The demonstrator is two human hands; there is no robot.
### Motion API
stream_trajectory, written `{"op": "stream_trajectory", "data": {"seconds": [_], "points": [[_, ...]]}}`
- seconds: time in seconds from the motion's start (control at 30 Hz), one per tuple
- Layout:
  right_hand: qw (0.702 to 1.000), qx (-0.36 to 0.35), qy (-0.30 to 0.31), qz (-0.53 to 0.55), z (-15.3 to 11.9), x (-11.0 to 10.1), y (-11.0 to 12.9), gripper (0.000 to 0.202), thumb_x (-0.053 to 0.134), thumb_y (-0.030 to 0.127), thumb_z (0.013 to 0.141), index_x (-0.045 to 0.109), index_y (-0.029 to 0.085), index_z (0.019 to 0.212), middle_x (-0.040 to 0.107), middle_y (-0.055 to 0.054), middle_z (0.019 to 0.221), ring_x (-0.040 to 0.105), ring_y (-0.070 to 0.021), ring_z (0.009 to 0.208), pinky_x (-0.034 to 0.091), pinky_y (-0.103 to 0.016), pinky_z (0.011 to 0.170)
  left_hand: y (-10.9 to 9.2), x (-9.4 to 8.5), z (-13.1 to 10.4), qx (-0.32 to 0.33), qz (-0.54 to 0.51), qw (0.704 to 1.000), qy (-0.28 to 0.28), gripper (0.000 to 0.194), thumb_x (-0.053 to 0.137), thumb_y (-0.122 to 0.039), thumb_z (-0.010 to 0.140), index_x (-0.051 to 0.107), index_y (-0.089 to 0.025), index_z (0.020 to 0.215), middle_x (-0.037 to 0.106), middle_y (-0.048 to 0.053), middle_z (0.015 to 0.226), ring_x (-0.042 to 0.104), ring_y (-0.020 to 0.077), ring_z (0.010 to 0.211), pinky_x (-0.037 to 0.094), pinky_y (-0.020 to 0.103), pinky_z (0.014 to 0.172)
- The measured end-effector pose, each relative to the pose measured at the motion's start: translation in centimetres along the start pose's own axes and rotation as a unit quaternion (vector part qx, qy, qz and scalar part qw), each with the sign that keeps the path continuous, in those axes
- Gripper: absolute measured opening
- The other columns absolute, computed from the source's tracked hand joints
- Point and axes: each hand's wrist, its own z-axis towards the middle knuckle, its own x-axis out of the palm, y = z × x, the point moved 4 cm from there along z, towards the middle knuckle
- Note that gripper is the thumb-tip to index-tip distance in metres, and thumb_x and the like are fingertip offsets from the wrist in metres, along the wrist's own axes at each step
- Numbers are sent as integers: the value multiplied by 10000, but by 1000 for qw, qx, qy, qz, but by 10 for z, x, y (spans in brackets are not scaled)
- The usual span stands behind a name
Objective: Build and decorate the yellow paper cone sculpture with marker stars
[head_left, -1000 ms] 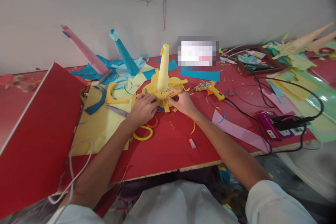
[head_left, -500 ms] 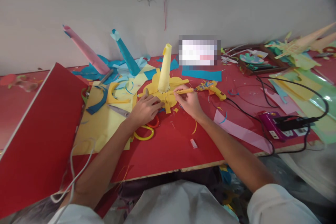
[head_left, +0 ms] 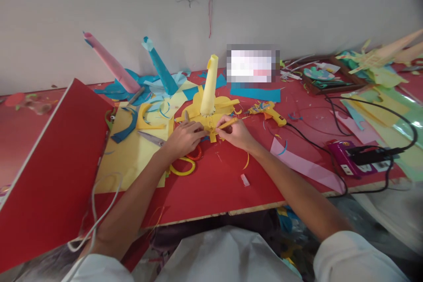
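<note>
My right hand pinches a yellow pen, its tip end down at the front of a flower-shaped yellow paper base. Dark marks show on a front strip of that base. A pale yellow paper cone stands upright from its middle. On the base's left front edge lies my left hand, fingers spread and pressing down on the paper. Scissors with yellow and red handles are partly hidden under my left wrist. A yellow glue gun lies right of the base.
Behind on the left lean a pink paper cone and a blue paper cone. A red board stands at the left. Yellow sheets lie under my left arm. A black cable and purple box are at the right.
My right hand has moved slightly down and left with the pen, bringing its tip lower on the yellow base. My left hand keeps its place. The view has shifted slightly.
</note>
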Motion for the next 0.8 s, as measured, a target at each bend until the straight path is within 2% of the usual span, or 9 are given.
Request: {"op": "stream_trajectory", "data": {"seconds": [0.37, 0.63, 0.8], "points": [[999, -13, 23, -37, 0, 2, 0, 170, 660, 393, 868, 599, 234, 872, 622, 23, 694, 584, -146, 616, 427, -279, 593, -1, -3, 2, 1, -6, 1000, -10, 374, 471, -87, 973, 759, -223, 1168, 710, 67, 1042, 647, 201, 941, 493, 356, 876], [999, -2, -8, -46, 0, 1, 1, 109, 631, 294, 790, 538, 241, 811, 571, 43, 640, 565, -143, 594, 410, -276, 588, 0, -2, 1, 3, -12, 1000, -9, 346, 487, -96, 975, 759, -216, 1152, 711, 75, 1066, 654, 205, 969, 498, 367, 895], [998, -7, 19, -51, -1, 3, 1, 102, 651, 301, 795, 575, 235, 815, 583, 41, 655, 556, -136, 598, 406, -273, 586, 0, -2, 1, 0, -16, 1000, -1, 356, 490, -94, 969, 759, -216, 1168, 701, 85, 1068, 653, 212, 979, 507, 382, 897]]}}
